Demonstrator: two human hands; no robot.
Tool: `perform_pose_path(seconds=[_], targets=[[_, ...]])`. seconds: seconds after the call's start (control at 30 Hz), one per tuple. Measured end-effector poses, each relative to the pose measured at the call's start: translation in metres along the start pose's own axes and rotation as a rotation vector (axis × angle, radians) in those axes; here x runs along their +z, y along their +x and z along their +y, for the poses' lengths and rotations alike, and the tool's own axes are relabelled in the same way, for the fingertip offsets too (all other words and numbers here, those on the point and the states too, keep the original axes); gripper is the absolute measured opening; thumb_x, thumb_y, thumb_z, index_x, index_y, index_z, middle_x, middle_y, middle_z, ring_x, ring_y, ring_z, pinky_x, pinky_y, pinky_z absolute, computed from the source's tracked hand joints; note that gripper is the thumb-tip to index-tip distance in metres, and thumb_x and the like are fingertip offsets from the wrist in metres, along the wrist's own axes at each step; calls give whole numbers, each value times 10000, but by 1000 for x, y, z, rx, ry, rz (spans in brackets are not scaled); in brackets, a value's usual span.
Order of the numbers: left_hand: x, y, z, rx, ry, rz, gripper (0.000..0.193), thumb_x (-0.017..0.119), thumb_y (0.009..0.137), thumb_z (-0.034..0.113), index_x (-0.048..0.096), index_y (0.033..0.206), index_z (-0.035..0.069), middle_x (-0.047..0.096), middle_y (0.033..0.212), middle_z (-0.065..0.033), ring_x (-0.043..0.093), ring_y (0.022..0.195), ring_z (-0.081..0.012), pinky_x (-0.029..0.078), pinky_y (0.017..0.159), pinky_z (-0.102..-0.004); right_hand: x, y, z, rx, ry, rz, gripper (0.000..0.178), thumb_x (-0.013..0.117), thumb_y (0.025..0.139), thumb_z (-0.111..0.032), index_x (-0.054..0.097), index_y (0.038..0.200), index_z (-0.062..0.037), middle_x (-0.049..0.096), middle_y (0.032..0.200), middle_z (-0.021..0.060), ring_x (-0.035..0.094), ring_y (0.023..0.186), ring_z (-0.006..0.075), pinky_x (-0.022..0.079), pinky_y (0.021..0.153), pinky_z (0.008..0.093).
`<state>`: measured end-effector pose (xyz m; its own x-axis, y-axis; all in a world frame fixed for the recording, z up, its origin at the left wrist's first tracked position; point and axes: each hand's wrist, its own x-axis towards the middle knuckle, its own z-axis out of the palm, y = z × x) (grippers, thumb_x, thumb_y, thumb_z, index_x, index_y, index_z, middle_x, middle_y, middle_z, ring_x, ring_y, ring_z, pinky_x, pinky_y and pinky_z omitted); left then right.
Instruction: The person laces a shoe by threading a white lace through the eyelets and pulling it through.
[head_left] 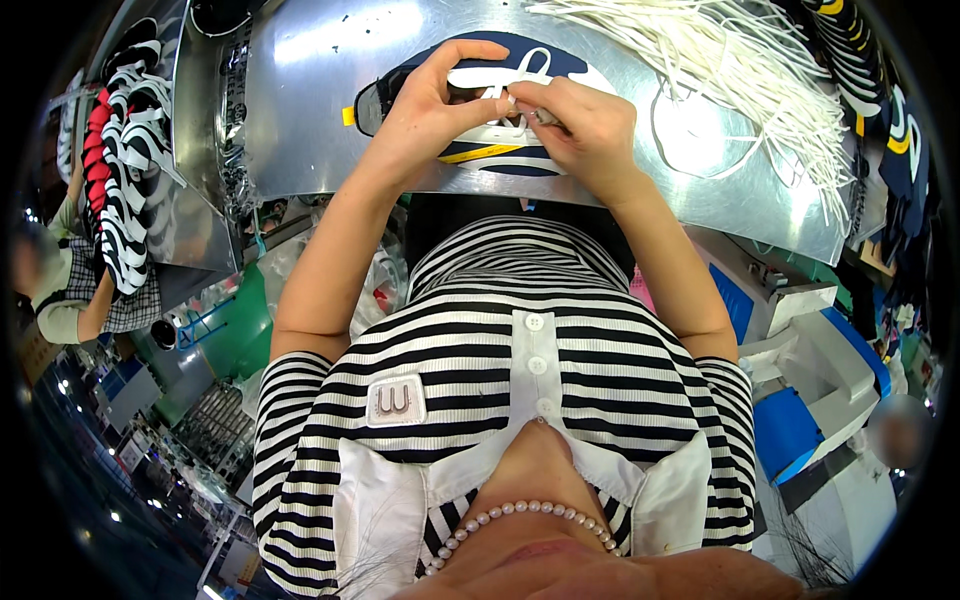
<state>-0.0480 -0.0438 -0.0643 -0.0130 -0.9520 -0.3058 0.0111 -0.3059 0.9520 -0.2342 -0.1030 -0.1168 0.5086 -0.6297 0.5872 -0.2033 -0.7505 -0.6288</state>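
A navy and white shoe upper (462, 52) with a yellow stripe lies on the metal table in front of me. My left hand (425, 115) grips it from the left, index finger over its far side and thumb at the eyelet opening. Through the opening runs a white shoelace (537, 62), which stands up in a loop at the far edge. My right hand (585, 128) is closed, its thumb and index finger pinching the lace close to my left thumb. The fingers partly cover the eyelets and the pinched lace.
A big bundle of white shoelaces (720, 70) spreads over the right of the metal table (330, 110). More navy uppers (900, 145) hang at the far right. On the left, a row of black, white and red shoe parts (125, 170) stands near another person (75, 275).
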Motion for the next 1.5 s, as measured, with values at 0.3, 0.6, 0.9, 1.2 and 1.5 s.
perform_pose_path(seconds=[0.3, 0.6, 0.9, 1.2, 1.5], targets=[[1, -2, -11, 15, -12, 131, 408, 614, 964, 189, 512, 1340, 69, 668, 937, -67, 616, 787, -113, 508, 779, -250, 7, 6, -27, 102, 222, 35, 237, 693, 700, -26, 686, 905, -144, 587, 678, -8, 582, 541, 176, 436, 458, 301], [4, 17, -16, 51, 95, 235, 331, 589, 972, 177, 535, 1282, 75, 672, 899, -64, 625, 828, -105, 510, 742, -261, -9, -5, -54, 266, 325, -168, 154, 732, 837, -75, 704, 985, -44, 678, 788, 81, 633, 573, 169, 480, 512, 266], [6, 18, -18, 103, 168, 240, 341, 564, 992, 180, 506, 1302, 50, 677, 793, -58, 630, 743, -96, 504, 688, -242, -8, 34, -16, 439, -256, -170, 160, 717, 843, -212, 744, 939, -87, 648, 838, 68, 653, 711, 252, 492, 625, 358], [5, 15, -18, 190, 232, 242, 335, 561, 975, 177, 508, 1277, 43, 703, 809, -117, 685, 776, -195, 518, 733, -310, 6, 38, -18, 443, -99, -47, 108, 684, 812, -87, 690, 919, -78, 610, 791, 68, 614, 617, 238, 477, 567, 323], [-6, -41, 3, 244, 727, 146, 438, 644, 930, 157, 460, 1317, 65, 694, 1030, -197, 682, 911, -357, 531, 766, -395, -22, 6, -32, 643, 208, 130, 106, 656, 914, -69, 679, 990, 1, 678, 833, 7, 567, 718, 57, 477, 685, 205]])
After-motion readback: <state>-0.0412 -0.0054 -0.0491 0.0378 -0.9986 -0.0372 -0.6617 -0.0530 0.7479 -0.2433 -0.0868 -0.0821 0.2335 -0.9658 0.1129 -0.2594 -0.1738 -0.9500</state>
